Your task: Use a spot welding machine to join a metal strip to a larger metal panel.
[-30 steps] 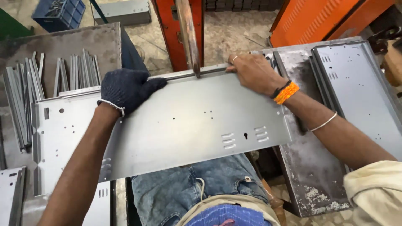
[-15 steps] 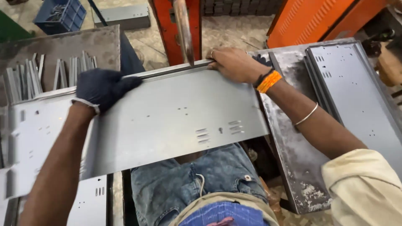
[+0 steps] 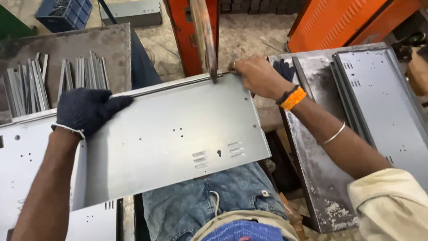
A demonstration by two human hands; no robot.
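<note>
Nearest to me are my own lap in blue jeans (image 3: 209, 201) and the lower edge of the grey sheet-metal panel (image 3: 178, 138), which lies flat across my knees and reaches up toward the machine. The panel has small punched holes and a group of short slots around a keyhole near its lower right.

My left hand (image 3: 87, 111), in a dark knit glove, lies over the panel's upper left edge, its grip closed on the folded lip there. My right hand (image 3: 258, 76), bare, with an orange wristband (image 3: 293, 98), closes its grip on the upper right edge, fingers curled over the lip just beside the worn vertical arm (image 3: 206, 40) of the red machine (image 3: 187, 31). The arm's tip meets the panel's top lip.

To do this well, I judge I should keep both grips firm and level so the lip sits square under the arm's tip, and keep the bare fingertips clear of that contact point, since they are very close to it.

Further out, on my left, more punched panels (image 3: 26, 169) lie stacked, and beyond them a steel counter (image 3: 67, 44) carries rows of thin metal strips (image 3: 53, 80). On my right, a stack of longer grey panels (image 3: 383, 98) rests on a stained counter. At the far edge are a blue crate (image 3: 64, 13) and an orange cabinet (image 3: 343, 20).
</note>
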